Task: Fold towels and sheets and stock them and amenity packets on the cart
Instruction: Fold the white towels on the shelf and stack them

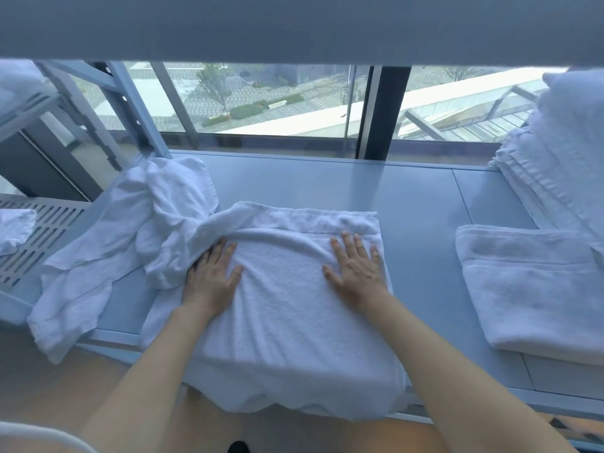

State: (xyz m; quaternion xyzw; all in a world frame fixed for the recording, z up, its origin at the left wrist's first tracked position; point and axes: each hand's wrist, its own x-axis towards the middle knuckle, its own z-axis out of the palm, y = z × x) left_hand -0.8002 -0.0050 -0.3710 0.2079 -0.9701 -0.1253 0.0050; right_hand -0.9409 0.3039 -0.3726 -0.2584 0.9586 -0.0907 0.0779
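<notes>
The towel [287, 289], lying mid-counter [408, 204] with its near edge overhanging, is pressed flat under both hands, left hand [212, 276] and right hand [356, 269] released with straight fingers; creases should be smoothed outward before the next fold.

Operator body, head view
Left hand [214, 276], right hand [358, 268]: bare; forearms unsleeved; no gloves, rings or watch.

Cool bluish daylight from the window [261, 103], soft shadows, slightly blurred, wide-angle bending at edges
</notes>
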